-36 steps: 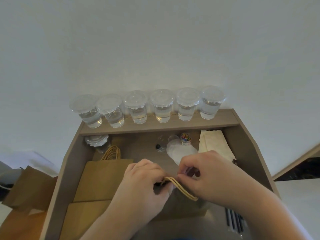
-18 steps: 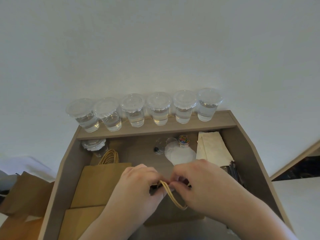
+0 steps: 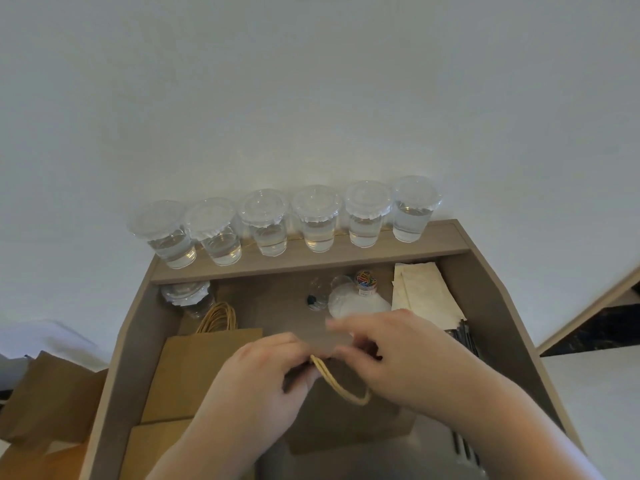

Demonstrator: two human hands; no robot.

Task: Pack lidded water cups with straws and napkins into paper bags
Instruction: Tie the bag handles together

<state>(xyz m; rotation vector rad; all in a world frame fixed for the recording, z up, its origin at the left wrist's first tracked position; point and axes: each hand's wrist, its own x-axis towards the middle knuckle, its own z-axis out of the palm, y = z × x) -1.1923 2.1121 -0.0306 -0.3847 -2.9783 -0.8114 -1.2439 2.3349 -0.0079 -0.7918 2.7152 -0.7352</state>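
My left hand (image 3: 263, 379) and my right hand (image 3: 405, 355) meet at the top of a brown paper bag (image 3: 346, 424) in the middle of the desk, fingers curled and pinching its top edge by the twine handles (image 3: 341, 386). The bag's mouth is hidden under my hands. Several lidded cups of water (image 3: 317, 220) stand in a row on the back ledge. Another lidded cup (image 3: 185, 296) stands below at the back left. Cream napkins (image 3: 422, 292) lie at the back right, with dark straws (image 3: 465, 337) beside them.
Flat paper bags (image 3: 194, 368) are stacked on the left of the wooden desk (image 3: 138, 344). Loose lids (image 3: 353, 301) and a small jar of coloured clips (image 3: 365, 282) sit at the back centre. More brown bags (image 3: 45, 400) lie off the desk's left side.
My hands have stayed together on the bag's top and its handles have dropped toward me. The camera has tilted slightly, shifting the desk lower in view.
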